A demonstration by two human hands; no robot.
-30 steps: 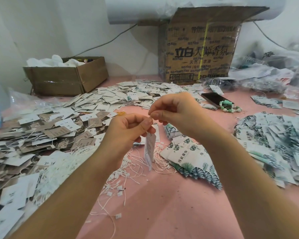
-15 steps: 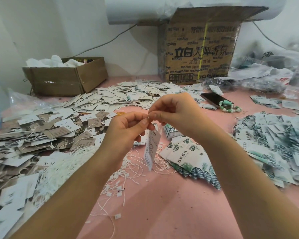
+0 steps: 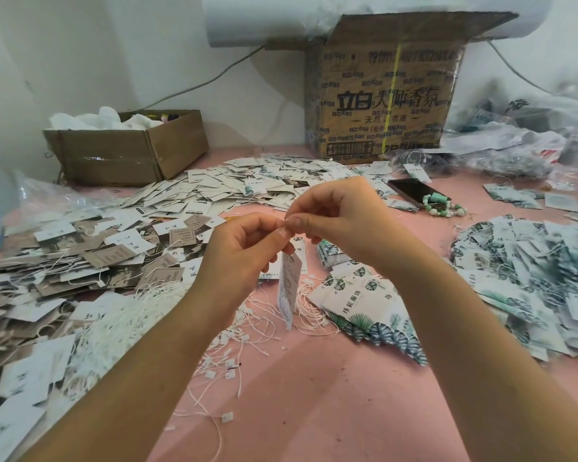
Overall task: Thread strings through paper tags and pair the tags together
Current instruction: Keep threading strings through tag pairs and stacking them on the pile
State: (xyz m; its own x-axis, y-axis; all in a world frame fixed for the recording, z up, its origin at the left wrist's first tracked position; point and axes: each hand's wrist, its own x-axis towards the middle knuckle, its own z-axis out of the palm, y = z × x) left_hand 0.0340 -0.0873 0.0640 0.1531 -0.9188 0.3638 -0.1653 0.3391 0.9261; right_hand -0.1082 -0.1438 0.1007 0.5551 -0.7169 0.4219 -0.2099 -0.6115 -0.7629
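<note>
Pink table point(image 3: 314, 411), green leaf-print tags point(image 3: 374, 325), white strings point(image 3: 121, 325)
</note>
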